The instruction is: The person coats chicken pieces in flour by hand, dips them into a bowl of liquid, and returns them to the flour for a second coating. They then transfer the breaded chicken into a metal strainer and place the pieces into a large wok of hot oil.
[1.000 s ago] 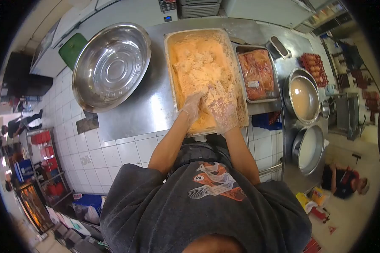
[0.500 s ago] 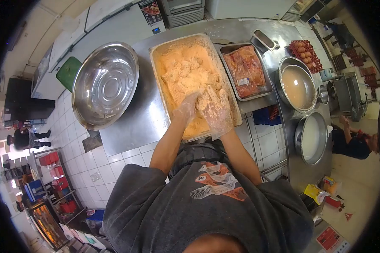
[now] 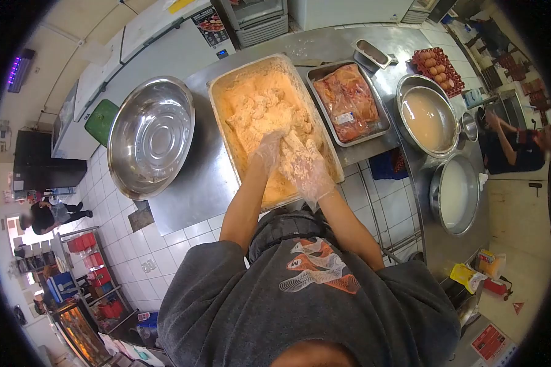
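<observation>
A deep rectangular tray (image 3: 219, 116) holds orange-tinted flour (image 3: 251, 85) with lumpy, coated pieces in it. My left hand (image 3: 267, 151), in a clear plastic glove, is at the flour near the tray's middle, its fingertips partly hidden. Beside it, my right hand (image 3: 303, 168) is gloved too, its fingers stretched out and thickly caked with flour. The two hands are close together, low over the near half of the tray. Whether a coated piece lies between them is too unclear to tell. Just right of this tray, a smaller metal pan (image 3: 373, 136) contains packed raw meat (image 3: 347, 98).
A large oval steel basin (image 3: 156, 134) stands left. To the right are a bowl of beige liquid (image 3: 425, 116), a bowl of whitish liquid (image 3: 453, 196), a small metal container (image 3: 373, 54) and eggs on a red tray (image 3: 438, 70). One person (image 3: 511, 147) is far right, another (image 3: 49, 215) far left.
The view has shifted slightly. My hands remain together in the tray, with my right hand's fingers moved closer to my left hand. The person at far right has shifted upward in view.
</observation>
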{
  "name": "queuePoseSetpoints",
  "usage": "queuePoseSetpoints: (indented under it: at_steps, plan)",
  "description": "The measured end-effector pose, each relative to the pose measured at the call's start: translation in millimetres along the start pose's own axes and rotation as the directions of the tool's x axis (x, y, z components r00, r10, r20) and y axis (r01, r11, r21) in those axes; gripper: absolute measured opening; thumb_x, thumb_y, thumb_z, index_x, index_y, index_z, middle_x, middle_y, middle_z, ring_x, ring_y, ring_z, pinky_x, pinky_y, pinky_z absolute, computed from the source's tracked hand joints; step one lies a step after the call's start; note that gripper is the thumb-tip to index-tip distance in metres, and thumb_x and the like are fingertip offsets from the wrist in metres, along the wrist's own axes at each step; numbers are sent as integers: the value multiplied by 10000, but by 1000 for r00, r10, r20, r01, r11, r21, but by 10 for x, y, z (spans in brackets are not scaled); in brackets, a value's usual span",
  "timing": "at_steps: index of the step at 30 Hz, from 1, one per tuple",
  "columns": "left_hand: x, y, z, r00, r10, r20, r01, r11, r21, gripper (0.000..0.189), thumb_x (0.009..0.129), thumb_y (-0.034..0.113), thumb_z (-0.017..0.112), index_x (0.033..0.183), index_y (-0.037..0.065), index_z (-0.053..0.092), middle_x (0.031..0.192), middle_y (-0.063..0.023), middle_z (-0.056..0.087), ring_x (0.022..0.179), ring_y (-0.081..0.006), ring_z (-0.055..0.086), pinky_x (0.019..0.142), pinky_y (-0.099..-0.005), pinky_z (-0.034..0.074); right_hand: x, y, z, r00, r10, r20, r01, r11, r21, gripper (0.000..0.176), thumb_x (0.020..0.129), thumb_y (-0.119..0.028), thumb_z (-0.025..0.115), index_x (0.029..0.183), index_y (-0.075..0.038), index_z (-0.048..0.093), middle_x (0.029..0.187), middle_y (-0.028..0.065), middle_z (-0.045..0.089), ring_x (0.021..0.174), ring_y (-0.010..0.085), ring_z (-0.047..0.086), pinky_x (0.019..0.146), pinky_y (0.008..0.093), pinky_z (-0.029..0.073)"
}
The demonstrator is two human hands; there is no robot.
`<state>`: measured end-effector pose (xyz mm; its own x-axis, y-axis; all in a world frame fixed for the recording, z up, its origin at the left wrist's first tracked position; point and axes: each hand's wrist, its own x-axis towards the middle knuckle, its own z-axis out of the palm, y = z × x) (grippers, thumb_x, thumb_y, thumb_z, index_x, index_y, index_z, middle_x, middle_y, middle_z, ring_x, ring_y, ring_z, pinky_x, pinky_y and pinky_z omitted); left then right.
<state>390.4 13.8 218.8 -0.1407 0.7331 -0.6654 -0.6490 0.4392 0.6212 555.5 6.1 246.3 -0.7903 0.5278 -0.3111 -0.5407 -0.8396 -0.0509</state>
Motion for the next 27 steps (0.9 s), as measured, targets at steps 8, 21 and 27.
queuePoseSetpoints:
  at_steps: [8, 21, 27]
  plan:
    - [-197, 111, 328, 852, 316, 417, -503, 714, 487, 310, 968, 190, 681, 1181, -33, 645, 1155, -102, 678, 1092, -175, 635, 972, -341, 509, -113, -78, -251, 993, 13, -120, -25, 994, -106, 477, 1069, -486, 440, 1404, -171, 564, 1225, 32, 657, 1082, 222, 646, 878, 401, 569]
    - [67, 130, 384, 911, 307, 274, -410, 623, 666, 428, 933, 328, 745, 1204, 6, 667, 1034, -85, 696, 857, -157, 643, 725, -341, 554, -171, 73, -478, 987, 8, -163, 2, 998, 61, 538, 1055, -562, 420, 1377, -160, 574, 1311, 118, 623, 1245, 315, 563, 1015, 560, 479]
    - [-250, 170, 146, 922, 383, 59, -361, 792, 493, 472, 927, 350, 743, 1210, -15, 645, 963, -85, 693, 807, -153, 626, 670, -344, 528, -321, -189, 149, 997, -73, -25, 74, 995, 62, 596, 1060, -584, 365, 1487, -183, 479, 1446, 128, 544, 1375, 351, 463, 1104, 606, 405]
